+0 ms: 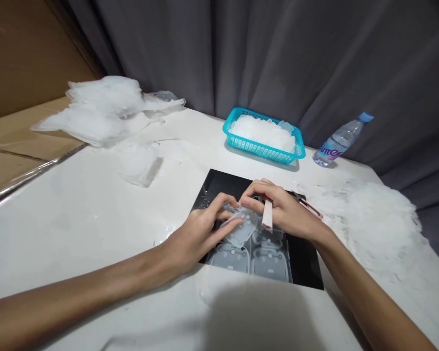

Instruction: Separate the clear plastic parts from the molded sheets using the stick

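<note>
My left hand (208, 222) is closed on a thin translucent plastic piece (243, 229) with small round holes, held between thumb and fingers. My right hand (278, 207) pinches the top edge of that piece with thumb and index finger. From under its palm sticks a pale pink, flat stick-like tool (267, 215); most of it is hidden. Below both hands lies a black sheet (305, 263), with several similar translucent pieces (229, 258) laid flat on it. Just beyond my right wrist rests a pink-handled tool with a dark blade (312, 208), partly covered.
A turquoise basket (263, 155) full of white translucent pieces stands at the back. Right of it is a water bottle (338, 144). Loose translucent scraps (382, 224) pile at the right. Bags of white pieces (102, 112) lie back left, beside cardboard (18, 170).
</note>
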Motion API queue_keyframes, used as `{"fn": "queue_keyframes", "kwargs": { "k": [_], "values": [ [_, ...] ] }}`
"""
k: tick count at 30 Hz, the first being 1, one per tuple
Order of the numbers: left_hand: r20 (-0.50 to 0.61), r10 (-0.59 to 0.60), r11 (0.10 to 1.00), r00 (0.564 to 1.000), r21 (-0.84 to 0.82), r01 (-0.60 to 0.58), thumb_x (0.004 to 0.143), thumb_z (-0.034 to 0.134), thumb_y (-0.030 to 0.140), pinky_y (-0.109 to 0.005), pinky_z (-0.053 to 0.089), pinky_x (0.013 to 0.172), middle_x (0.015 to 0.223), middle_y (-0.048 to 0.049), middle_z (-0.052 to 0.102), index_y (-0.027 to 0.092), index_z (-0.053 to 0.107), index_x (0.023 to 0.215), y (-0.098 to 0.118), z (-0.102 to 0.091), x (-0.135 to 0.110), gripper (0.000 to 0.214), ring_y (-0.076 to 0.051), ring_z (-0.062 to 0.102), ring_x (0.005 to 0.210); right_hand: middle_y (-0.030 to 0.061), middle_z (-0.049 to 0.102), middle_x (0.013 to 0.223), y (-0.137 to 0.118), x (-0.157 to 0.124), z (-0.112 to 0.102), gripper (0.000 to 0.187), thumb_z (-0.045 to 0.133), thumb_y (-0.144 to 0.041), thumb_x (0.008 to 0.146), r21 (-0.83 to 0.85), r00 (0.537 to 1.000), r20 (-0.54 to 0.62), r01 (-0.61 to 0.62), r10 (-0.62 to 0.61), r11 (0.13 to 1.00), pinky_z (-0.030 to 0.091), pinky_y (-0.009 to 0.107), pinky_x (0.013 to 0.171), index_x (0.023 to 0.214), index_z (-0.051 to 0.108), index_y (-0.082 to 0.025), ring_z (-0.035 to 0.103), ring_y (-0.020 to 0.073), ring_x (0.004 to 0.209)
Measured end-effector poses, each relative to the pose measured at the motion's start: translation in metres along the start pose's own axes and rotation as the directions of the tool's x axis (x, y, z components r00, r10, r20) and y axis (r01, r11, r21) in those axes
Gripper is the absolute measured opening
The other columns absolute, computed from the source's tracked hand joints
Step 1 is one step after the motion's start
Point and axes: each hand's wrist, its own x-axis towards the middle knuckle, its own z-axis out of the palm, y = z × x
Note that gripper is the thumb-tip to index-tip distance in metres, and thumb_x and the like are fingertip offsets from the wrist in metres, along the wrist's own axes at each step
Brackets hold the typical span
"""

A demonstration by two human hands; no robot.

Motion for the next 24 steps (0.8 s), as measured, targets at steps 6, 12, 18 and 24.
{"fn": "queue_keyframes", "kwargs": {
  "k": [6,12,18,24],
  "values": [
    [-0.140,-0.078,0.948,0.987,-0.318,0.030,0.094,0.073,0.043,-0.023,0.047,0.057,0.068,0.0068,0.067,0.025,0.040,0.098,-0.005,-0.007,0.031,0.038,-0.015,0.067,0.061,0.0042,0.065,0.097,0.010,-0.016,-0.010,0.016,0.057,-0.036,0.106,-0.344,0.972,-0.222,-0.004,-0.077,0.939,0.043,0.038,0.088,0.099,0.064,-0.023,0.058,0.0240,0.097],
    [-0.088,-0.225,0.851,0.970,-0.502,0.152,0.089,0.076,0.037,-0.032,0.056,0.085,0.098,-0.0006,0.074,0.026,0.046,0.114,-0.013,-0.027,0.065,0.041,-0.020,0.075,0.093,0.0076,0.063,0.110,0.040,-0.071,-0.019,0.032,0.073,-0.046,0.095,-0.369,0.940,-0.341,-0.152,0.019,0.917,0.048,0.043,0.093,0.116,0.063,-0.025,0.061,0.0280,0.106],
    [-0.038,0.065,0.991,0.997,-0.115,-0.069,0.088,0.071,0.036,-0.034,0.053,0.083,0.090,0.0002,0.066,0.022,0.050,0.107,-0.030,-0.038,0.099,0.031,-0.018,0.068,0.086,0.0056,0.067,0.096,0.064,-0.069,-0.003,0.013,0.065,-0.036,0.101,-0.371,0.936,-0.347,-0.201,0.066,0.907,0.046,0.040,0.087,0.102,0.069,-0.023,0.060,0.0259,0.097],
    [-0.284,0.161,0.943,0.945,0.326,-0.062,0.090,0.069,0.034,-0.048,0.050,0.097,0.108,-0.0080,0.060,0.020,0.051,0.105,-0.029,-0.036,0.112,0.027,-0.025,0.061,0.100,0.0080,0.068,0.097,0.071,-0.047,0.001,0.022,0.051,-0.035,0.106,-0.309,0.870,-0.489,-0.246,0.069,0.919,0.044,0.042,0.089,0.098,0.067,-0.021,0.056,0.0264,0.094]
  ]
}}
